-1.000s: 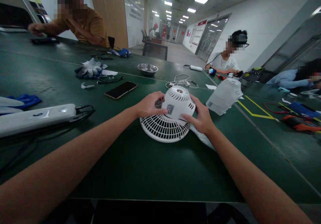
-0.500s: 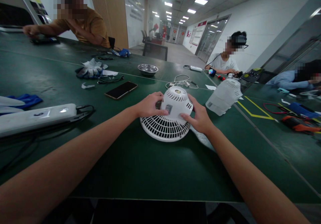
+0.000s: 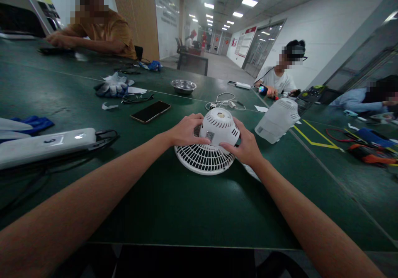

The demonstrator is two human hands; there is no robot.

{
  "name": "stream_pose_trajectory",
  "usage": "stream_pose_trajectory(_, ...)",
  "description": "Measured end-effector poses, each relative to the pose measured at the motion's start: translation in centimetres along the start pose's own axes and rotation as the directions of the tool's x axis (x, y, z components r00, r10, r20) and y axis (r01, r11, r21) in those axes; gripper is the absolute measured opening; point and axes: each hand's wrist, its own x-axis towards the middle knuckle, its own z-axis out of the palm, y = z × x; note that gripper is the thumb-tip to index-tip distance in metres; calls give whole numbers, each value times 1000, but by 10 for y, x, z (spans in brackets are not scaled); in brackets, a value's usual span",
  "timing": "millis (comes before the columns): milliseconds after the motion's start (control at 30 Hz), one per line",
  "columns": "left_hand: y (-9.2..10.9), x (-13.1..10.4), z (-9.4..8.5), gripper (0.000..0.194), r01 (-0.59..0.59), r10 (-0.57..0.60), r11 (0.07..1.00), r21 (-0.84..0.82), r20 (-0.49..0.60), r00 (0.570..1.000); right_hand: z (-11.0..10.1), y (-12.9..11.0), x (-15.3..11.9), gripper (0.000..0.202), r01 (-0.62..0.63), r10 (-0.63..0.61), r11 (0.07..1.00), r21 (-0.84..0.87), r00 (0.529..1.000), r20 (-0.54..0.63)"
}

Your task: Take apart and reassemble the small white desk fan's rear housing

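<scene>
A white fan head (image 3: 220,126) rests on the green table with its round slotted grille (image 3: 205,161) face down and its vented motor housing on top. My left hand (image 3: 189,132) grips the housing's left side, thumb beside a small grey label. Around the right side curves my right hand (image 3: 245,142), its thumb across the front of the housing. The far fingers of both hands are partly hidden behind it. Under my right wrist lies a pale flat item (image 3: 251,172), mostly covered. Right of the hands stands a translucent white plastic part (image 3: 277,120) with slots at its top.
A phone (image 3: 151,111), a metal bowl (image 3: 183,86), a coiled white cable (image 3: 225,101) and gloves (image 3: 112,85) lie beyond my hands. A white power strip (image 3: 46,147) is at left, an orange-and-black tool (image 3: 371,155) at right. Several people sit around the table.
My right thumb has shifted slightly left on the housing; both hands keep their hold. The person at far left has brought both hands together low on the table.
</scene>
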Motion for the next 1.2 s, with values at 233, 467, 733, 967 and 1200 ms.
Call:
stream_pose_trajectory(233,-2,0,2,78,-29,29,991,129,2,1000,4,4,-1,97,54,-57,996,-73,998,-27)
stream_pose_trajectory(467,1,-5,4,82,-77,65,992,-100,-120,991,1,-5,-8,102,-17,6,996,86,993,122)
stream_pose_trajectory(733,6,-4,21,138,-167,141,970,-177,-154,978,3,-13,-9,101,-135,95,942,306,985,145)
stream_pose_trajectory(967,13,-3,24,123,-154,137,986,-69,-210,968,1,-17,-6,106,-200,147,909,367,975,169)
stream_pose_trajectory(1200,7,-2,19,113,-178,160,981,-81,-191,968,2,-18,-4,104,-189,141,940,284,973,181)
